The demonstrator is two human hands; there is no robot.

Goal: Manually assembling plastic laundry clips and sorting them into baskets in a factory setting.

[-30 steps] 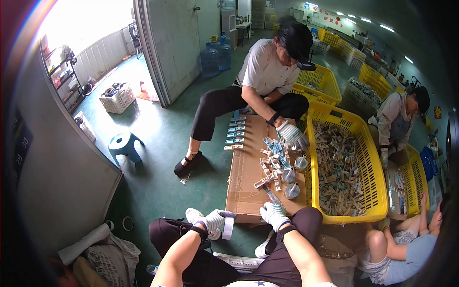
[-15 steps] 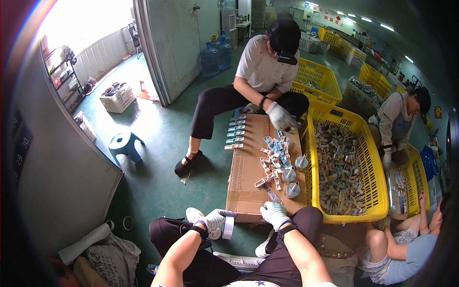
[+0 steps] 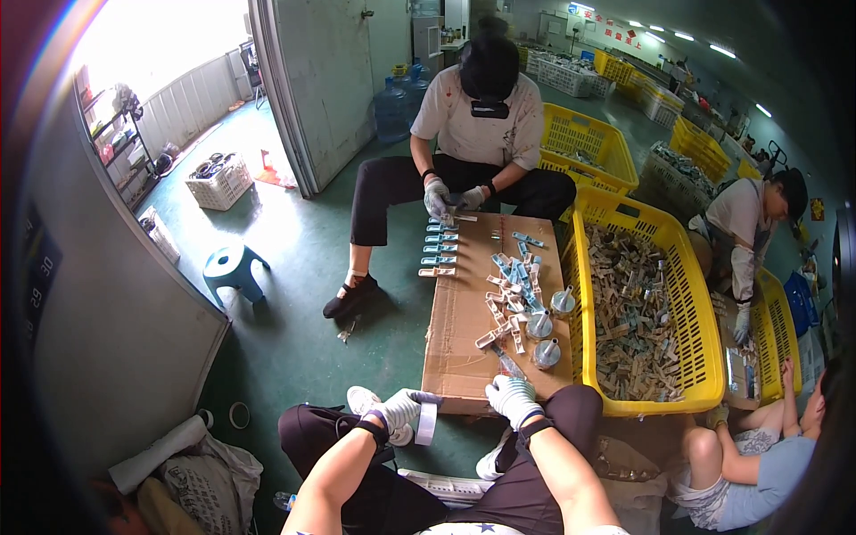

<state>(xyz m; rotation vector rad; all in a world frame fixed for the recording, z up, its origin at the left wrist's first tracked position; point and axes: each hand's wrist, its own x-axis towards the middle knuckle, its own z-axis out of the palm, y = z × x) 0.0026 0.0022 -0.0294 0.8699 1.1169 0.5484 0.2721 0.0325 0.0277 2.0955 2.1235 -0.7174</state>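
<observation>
Head view: left hand (image 3: 398, 412) wraps a tape roll (image 3: 427, 426), which slack fingers could drop; right hand (image 3: 513, 401) curls, hold unclear.

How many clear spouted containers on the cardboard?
3, along the right side of the cardboard: far container by the yellow basket, middle container slightly left, near container closest to the right hand. None looks hidden there.

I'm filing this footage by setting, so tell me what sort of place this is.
Probably a small factory or workshop: a big yellow crate filled with clothespin-like clips stands beside a cardboard work surface, and a gloved co-worker sits at the cardboard's far edge.
</observation>
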